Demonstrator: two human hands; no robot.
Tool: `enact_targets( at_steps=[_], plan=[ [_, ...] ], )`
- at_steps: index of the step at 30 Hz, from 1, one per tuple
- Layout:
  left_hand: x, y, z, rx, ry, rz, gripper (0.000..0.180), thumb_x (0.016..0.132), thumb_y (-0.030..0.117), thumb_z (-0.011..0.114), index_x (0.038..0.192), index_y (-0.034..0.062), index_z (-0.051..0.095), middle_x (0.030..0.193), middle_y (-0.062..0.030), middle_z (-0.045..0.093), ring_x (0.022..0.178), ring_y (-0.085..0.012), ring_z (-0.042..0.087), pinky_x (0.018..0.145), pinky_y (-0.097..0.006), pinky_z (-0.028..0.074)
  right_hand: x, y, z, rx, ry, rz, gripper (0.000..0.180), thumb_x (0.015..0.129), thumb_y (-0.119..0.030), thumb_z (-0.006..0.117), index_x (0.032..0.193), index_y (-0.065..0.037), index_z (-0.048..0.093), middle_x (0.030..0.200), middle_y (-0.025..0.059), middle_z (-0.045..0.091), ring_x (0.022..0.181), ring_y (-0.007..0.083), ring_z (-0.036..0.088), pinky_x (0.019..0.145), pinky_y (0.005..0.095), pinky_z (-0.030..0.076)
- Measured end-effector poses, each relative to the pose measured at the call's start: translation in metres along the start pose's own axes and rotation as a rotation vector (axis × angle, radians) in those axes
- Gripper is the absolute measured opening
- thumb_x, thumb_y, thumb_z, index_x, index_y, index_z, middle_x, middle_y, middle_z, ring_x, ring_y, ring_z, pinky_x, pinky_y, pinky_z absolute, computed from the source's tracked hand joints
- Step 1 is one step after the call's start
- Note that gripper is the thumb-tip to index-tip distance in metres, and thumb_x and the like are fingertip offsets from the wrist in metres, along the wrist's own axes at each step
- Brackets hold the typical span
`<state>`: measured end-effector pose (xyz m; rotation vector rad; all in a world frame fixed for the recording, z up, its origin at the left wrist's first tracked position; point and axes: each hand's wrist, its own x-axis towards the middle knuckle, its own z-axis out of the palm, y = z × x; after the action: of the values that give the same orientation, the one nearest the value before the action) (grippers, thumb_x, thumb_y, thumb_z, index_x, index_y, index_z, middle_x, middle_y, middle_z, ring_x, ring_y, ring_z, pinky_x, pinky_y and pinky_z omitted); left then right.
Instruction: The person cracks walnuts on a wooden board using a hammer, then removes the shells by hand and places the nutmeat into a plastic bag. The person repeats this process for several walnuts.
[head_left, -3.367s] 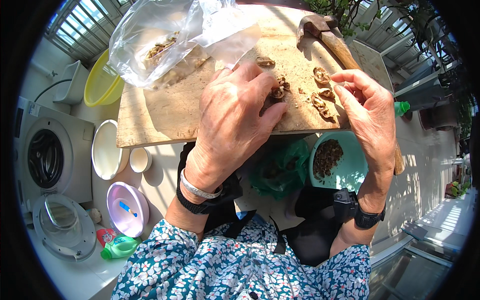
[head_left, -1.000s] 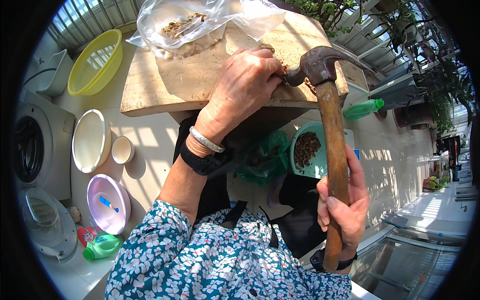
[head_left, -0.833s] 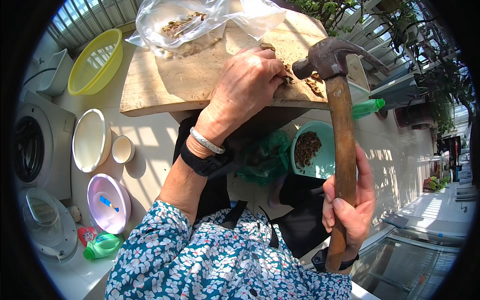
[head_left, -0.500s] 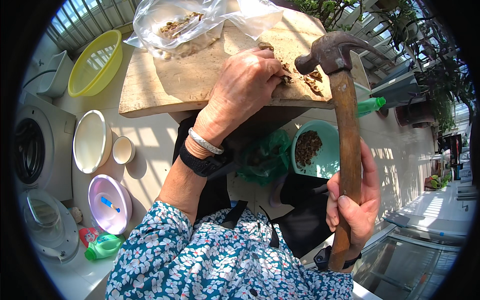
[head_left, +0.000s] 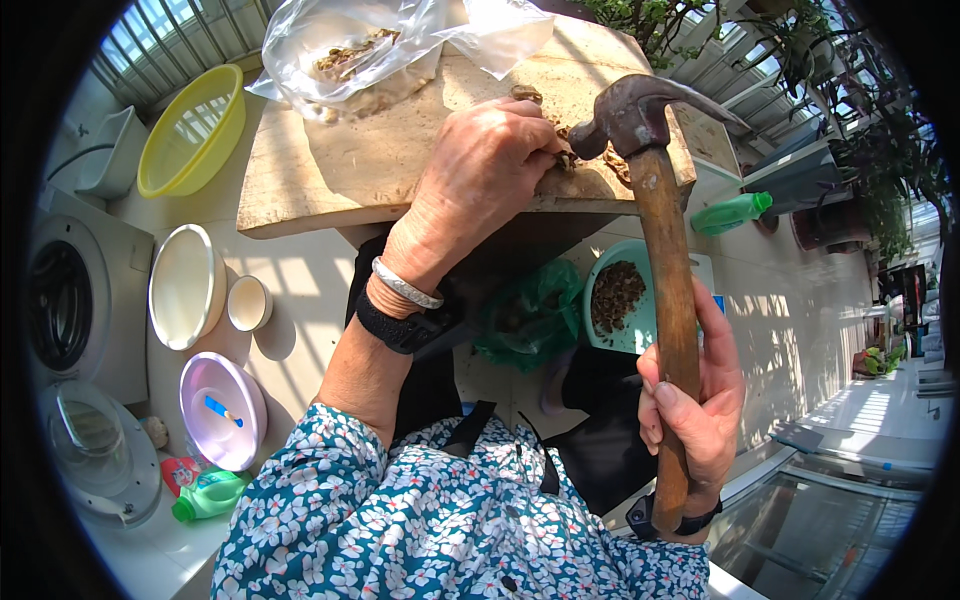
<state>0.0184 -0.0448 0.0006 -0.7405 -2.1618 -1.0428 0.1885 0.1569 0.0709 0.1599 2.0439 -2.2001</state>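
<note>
My right hand (head_left: pixel 700 400) is wrapped round the wooden handle of a claw hammer (head_left: pixel 662 230). The hammer's dark metal head is raised over the right side of a thick wooden board (head_left: pixel 340 180). My left hand (head_left: pixel 487 165) rests on the board's near part, thumb and fingers pinched on a small brown nut-like piece (head_left: pixel 566 160), mostly hidden by the fingertips. Broken brown shell bits (head_left: pixel 617 165) lie to its right, partly behind the hammer. Another brown piece (head_left: pixel 526 94) sits just beyond my knuckles. A clear plastic bag (head_left: pixel 350 60) with pale and brown pieces lies at the board's far left.
Below the board stand a mint-green basin (head_left: pixel 640 325) holding brown shells and a green plastic bag (head_left: pixel 535 315). Yellow (head_left: pixel 192 130), cream (head_left: pixel 187 287) and lilac (head_left: pixel 222 410) basins stand left, near a washing machine (head_left: pixel 75 290). A green bottle (head_left: pixel 733 213) lies right.
The hammer and my right hand have shifted a little left, bringing the head closer to my left fingers. My left hand stays at nearly the same spot, still pinching.
</note>
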Motion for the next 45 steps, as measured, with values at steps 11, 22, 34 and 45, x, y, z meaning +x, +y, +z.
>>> enact_targets(
  at_steps=[11, 22, 34, 45],
  plan=[
    [0.001, 0.000, 0.000, 0.008, -0.011, -0.022, 0.008, 0.072, 0.003, 0.071, 0.079, 0.0020, 0.069, 0.080, -0.0096, 0.067, 0.073, -0.0273, 0.066, 0.065, -0.033, 0.052, 0.002, -0.002, -0.004, -0.002, -0.012, 0.067, 0.080, 0.080, 0.003, 0.056, 0.151, -0.008, 0.022, 0.086, 0.0054, 0.057, 0.054, 0.0048, 0.050, 0.045, 0.0166, 0.040],
    [0.001, 0.001, 0.001, -0.010, 0.017, -0.018, 0.003, 0.071, 0.005, 0.068, 0.073, 0.0030, 0.068, 0.074, -0.0082, 0.064, 0.076, -0.0279, 0.064, 0.069, -0.037, 0.053, 0.002, 0.002, -0.007, -0.011, -0.017, 0.033, 0.078, 0.080, 0.001, 0.059, 0.150, -0.006, 0.024, 0.085, 0.0050, 0.057, 0.053, 0.0047, 0.049, 0.045, 0.0171, 0.040],
    [0.001, -0.002, 0.000, -0.025, 0.003, -0.026, 0.007, 0.072, 0.001, 0.071, 0.078, -0.0007, 0.068, 0.076, -0.0110, 0.066, 0.068, -0.0268, 0.066, 0.061, -0.032, 0.051, 0.004, 0.003, -0.010, 0.032, -0.008, 0.009, 0.078, 0.080, 0.001, 0.058, 0.150, -0.006, 0.024, 0.083, 0.0045, 0.057, 0.052, 0.0046, 0.049, 0.044, 0.0171, 0.039],
    [0.001, -0.001, 0.000, -0.056, 0.007, -0.029, 0.007, 0.071, 0.000, 0.070, 0.078, -0.0009, 0.068, 0.075, -0.0106, 0.066, 0.068, -0.0259, 0.065, 0.061, -0.031, 0.051, 0.005, 0.005, -0.009, 0.044, -0.003, 0.036, 0.081, 0.076, 0.000, 0.058, 0.149, -0.005, 0.026, 0.081, 0.0055, 0.057, 0.053, 0.0043, 0.049, 0.045, 0.0162, 0.039]
  ],
)
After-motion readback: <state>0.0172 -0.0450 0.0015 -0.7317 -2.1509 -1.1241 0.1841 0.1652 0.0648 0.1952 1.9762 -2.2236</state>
